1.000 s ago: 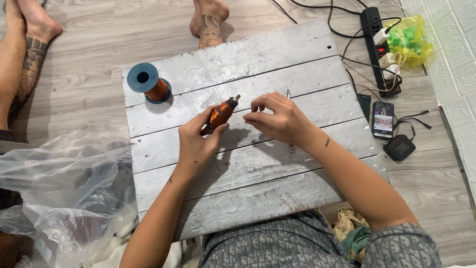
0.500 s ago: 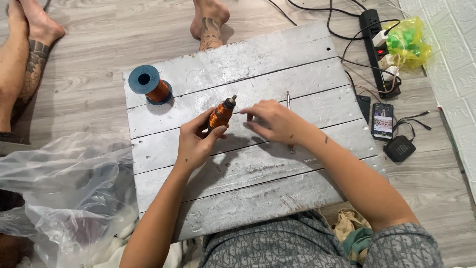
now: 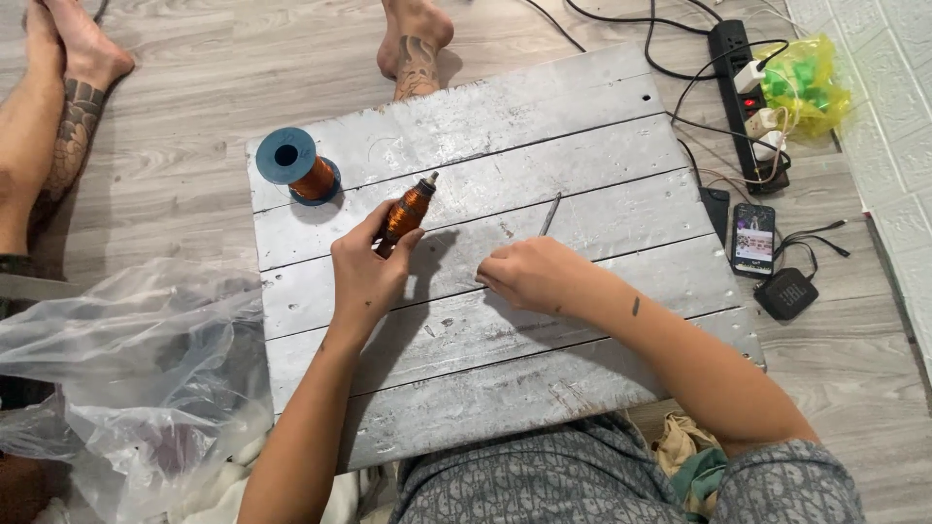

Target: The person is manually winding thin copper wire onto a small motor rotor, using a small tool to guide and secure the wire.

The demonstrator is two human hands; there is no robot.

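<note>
Copper-wound coil (image 3: 407,212) is gripped in the left hand (image 3: 364,277), fingers closed round its lower end; the coil tilts up and to the right, its metal tip clear of the hand and above the table (image 3: 505,378). The right hand (image 3: 532,275) rests on the table just right of the left, the two hands apart. Its fingers are curled together with the fingertips pointing left; whether they pinch a wire cannot be told. A thin metal rod (image 3: 550,212) lies on the table just above the right hand; contact between rod and hand is not discernible.

The table is a board of grey, worn planks laid on a wood-pattern floor (image 3: 194,107). A spool (image 3: 294,166) with a blue flange and copper wire stands near the table's upper left corner, well apart from the coil.

Left of the table lies a clear plastic bag (image 3: 126,378). To the right, on the floor, lie a black power strip (image 3: 743,97) with plugs and cables, a yellow bag (image 3: 806,82), a phone (image 3: 753,239) with its screen lit, and a small black box (image 3: 786,293).

Another person's bare foot (image 3: 416,44) rests on the floor at the table's far edge; a leg (image 3: 49,116) shows at the upper left.
</note>
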